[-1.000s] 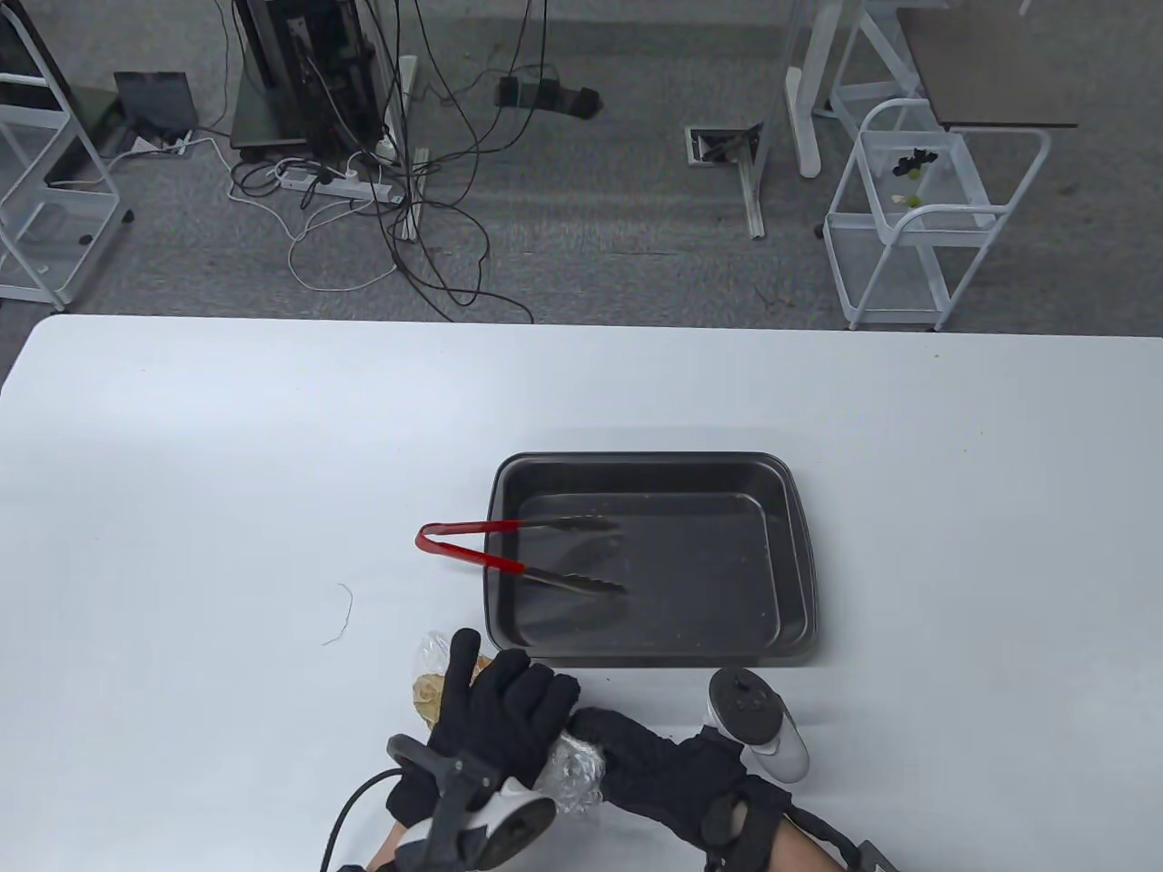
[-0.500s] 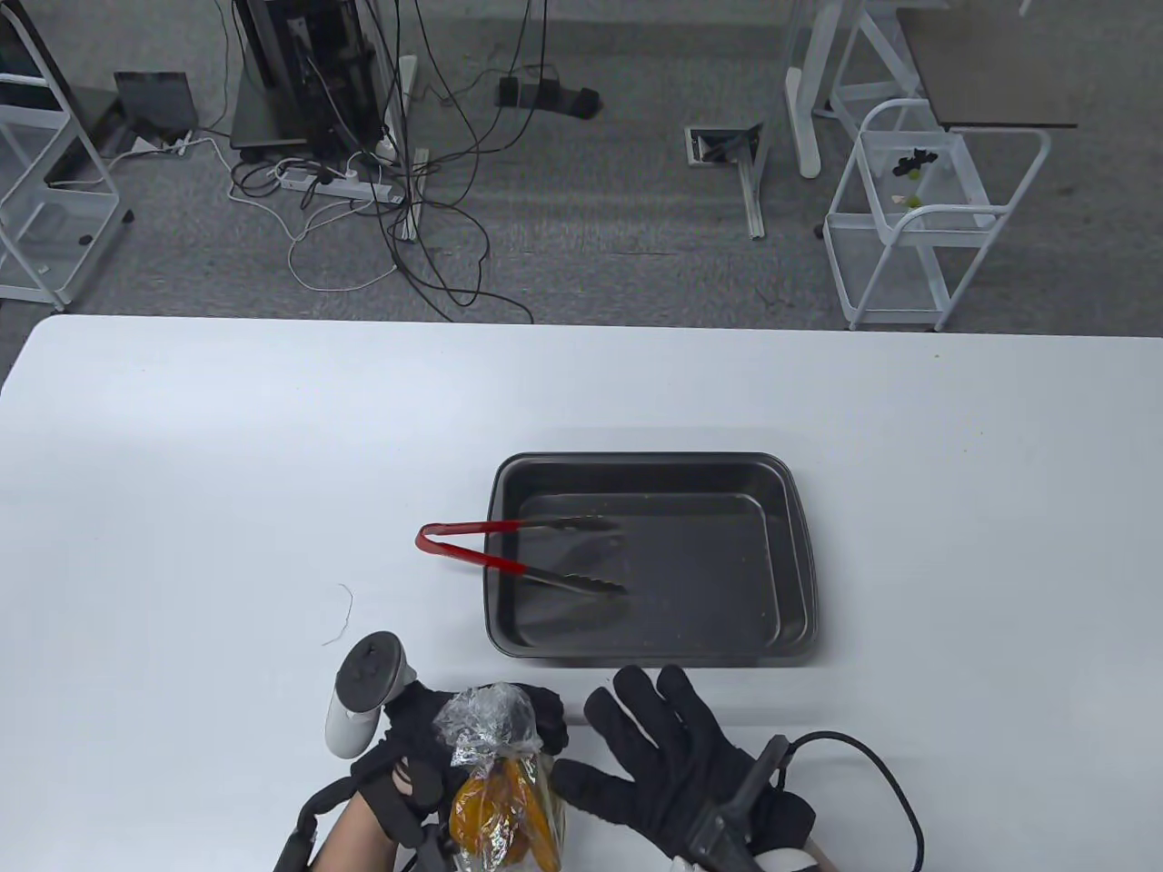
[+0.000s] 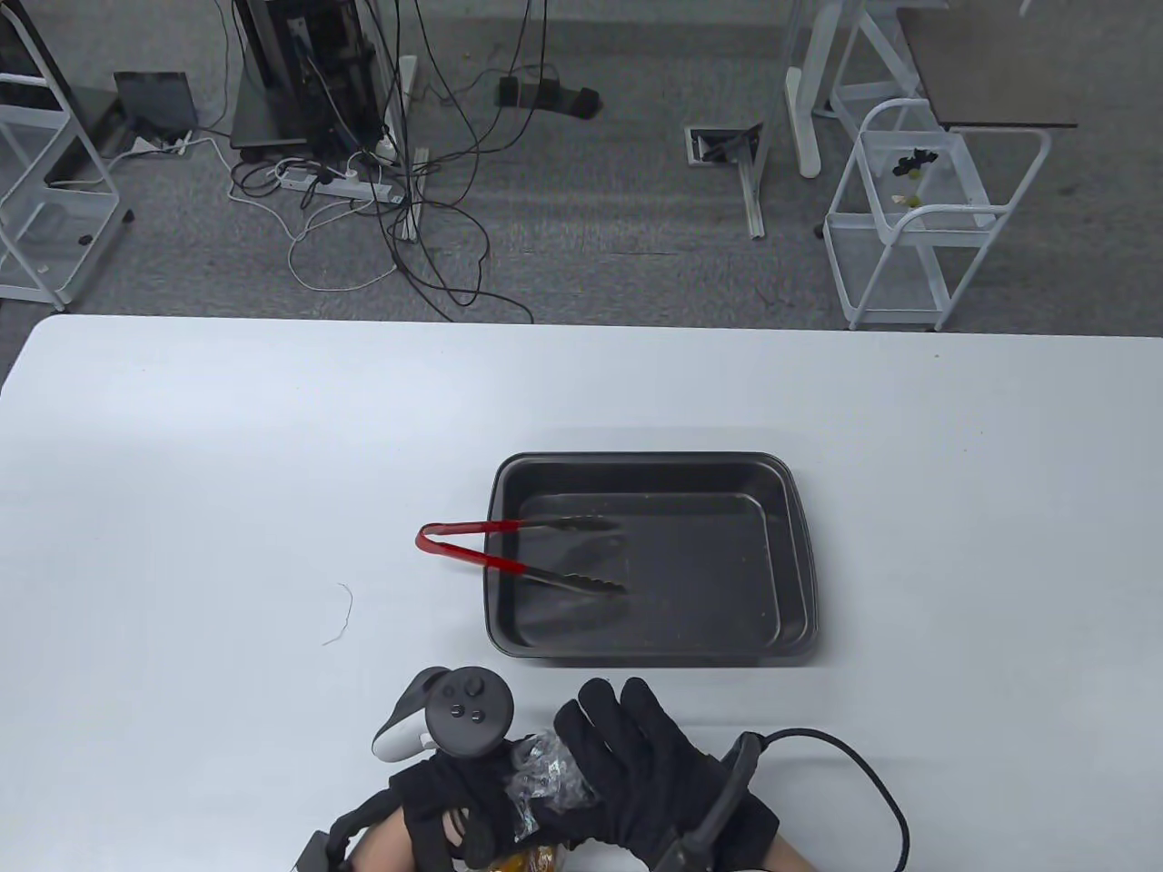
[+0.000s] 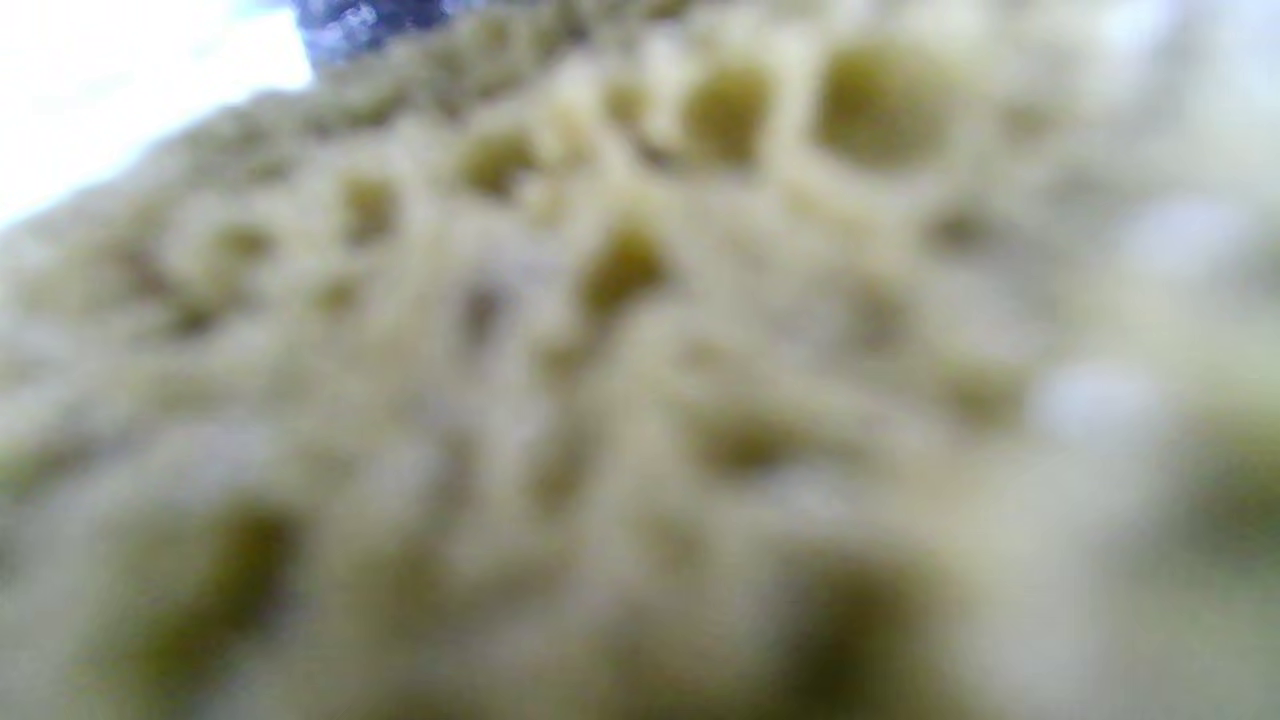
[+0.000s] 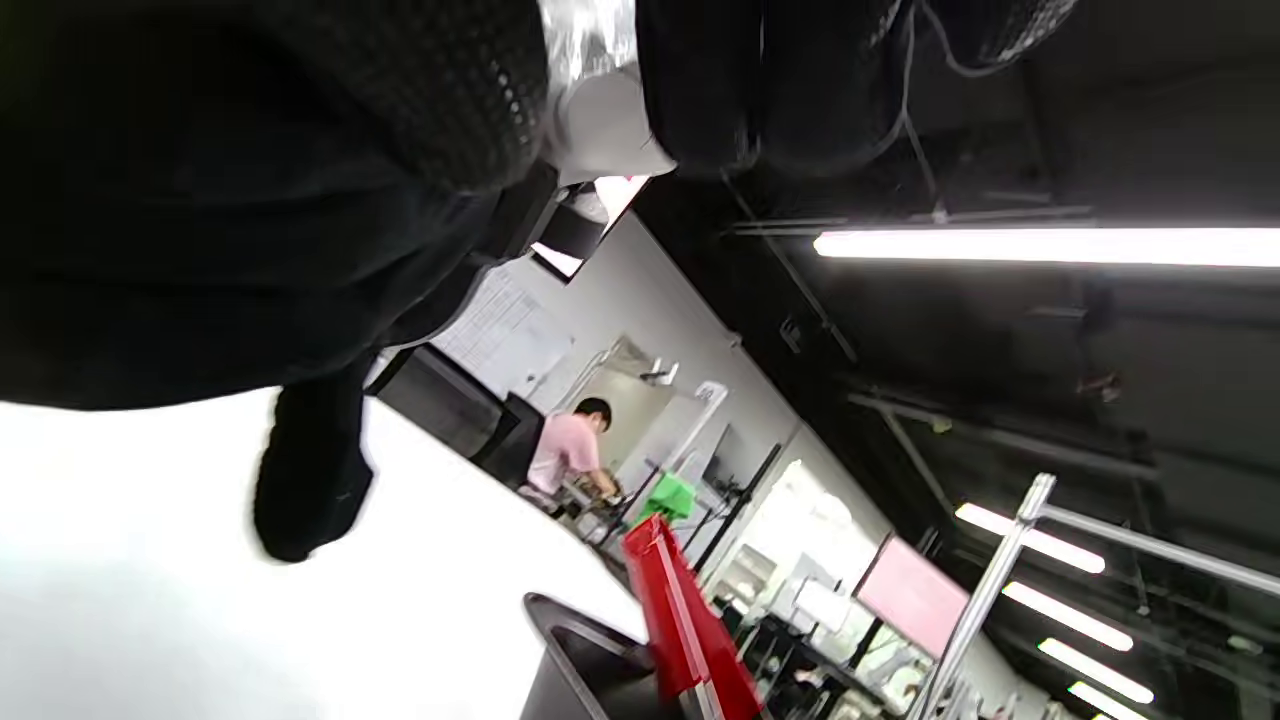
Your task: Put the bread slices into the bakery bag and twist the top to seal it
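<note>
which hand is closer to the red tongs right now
Left. The left hand sits almost straight below the red tongs; the right hand lies farther right, under the tray.

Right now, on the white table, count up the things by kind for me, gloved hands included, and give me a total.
Gloved hands: 2, left hand and right hand
Baking trays: 1, black tray
Tongs: 1, red-handled tongs
Bags: 1, clear bakery bag, with bread inside
Loose threads: 1, thread
Total: 6
</note>
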